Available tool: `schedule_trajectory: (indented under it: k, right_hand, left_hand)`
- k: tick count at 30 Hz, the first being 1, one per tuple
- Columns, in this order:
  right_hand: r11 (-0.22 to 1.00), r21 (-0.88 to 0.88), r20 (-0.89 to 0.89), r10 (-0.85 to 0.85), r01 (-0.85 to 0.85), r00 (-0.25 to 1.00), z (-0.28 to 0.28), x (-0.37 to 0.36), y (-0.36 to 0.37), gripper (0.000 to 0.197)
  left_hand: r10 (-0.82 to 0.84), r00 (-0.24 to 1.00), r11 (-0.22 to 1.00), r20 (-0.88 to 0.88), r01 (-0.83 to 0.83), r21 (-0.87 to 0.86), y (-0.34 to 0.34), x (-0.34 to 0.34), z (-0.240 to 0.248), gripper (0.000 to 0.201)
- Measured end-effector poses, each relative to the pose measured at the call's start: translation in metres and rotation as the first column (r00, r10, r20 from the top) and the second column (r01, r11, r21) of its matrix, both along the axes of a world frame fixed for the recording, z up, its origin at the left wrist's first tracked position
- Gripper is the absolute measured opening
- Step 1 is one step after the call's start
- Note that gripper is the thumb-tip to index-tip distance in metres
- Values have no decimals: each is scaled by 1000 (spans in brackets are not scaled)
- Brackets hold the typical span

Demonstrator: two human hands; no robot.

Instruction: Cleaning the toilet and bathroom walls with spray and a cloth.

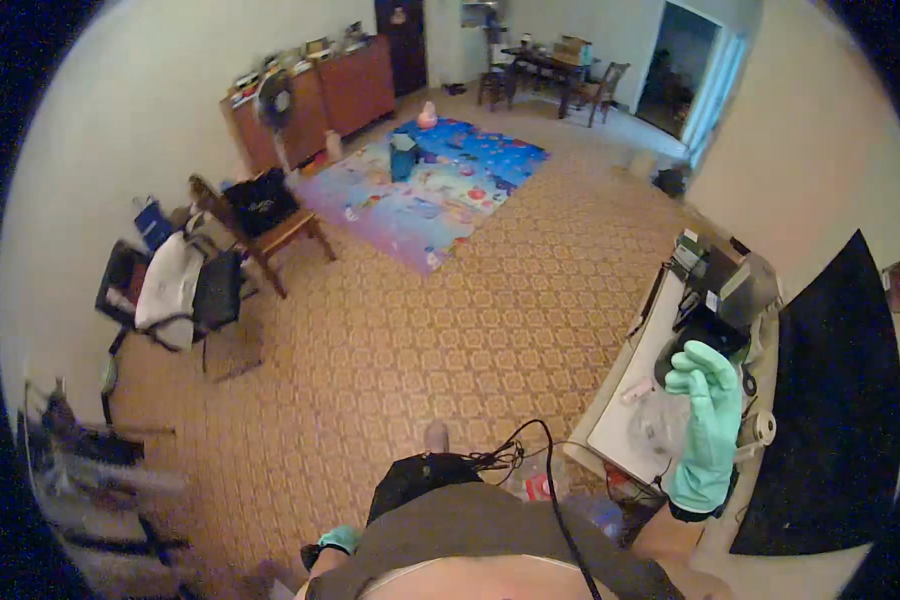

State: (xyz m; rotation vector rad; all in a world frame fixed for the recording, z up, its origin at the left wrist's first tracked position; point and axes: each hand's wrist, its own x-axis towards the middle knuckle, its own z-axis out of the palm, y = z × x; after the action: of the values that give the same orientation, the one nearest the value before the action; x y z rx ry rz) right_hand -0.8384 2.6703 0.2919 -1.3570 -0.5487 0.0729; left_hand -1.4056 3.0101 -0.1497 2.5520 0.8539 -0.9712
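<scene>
My right hand (708,430), in a mint-green rubber glove with a dark cuff, is raised in front of the white-topped table (615,430) on the right. Its fingers are bent over and close together; whatever lies inside them, if anything, is hidden. Just left of the glove, a crumpled clear plastic bag (658,425) lies on the tabletop. Low at my left side, a small part of my left hand (340,538) shows in a matching glove, its fingers hidden behind my body and clothing.
A black cable (548,460) loops beside me. Chairs (270,225) holding bags and cloth stand left, near a blurred rack (110,490). Beyond the patterned floor (450,330) lie a colourful play mat (450,185), a fan (275,105), red-brown cabinets (360,85) and a dark dining table (545,60).
</scene>
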Motion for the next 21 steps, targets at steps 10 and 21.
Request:
schedule_trajectory:
  k: [10,21]
  right_hand:
    - [864,-160,-88,-494,478,865,15,254,149,28]
    - [796,-100,-220,-602,596,767,-15,659,219,27]
  left_hand:
    - [-324,875,907,-361,395,144,397,558,77,30]
    - [-146,902,989,407,124,79,544,1057,7,19]
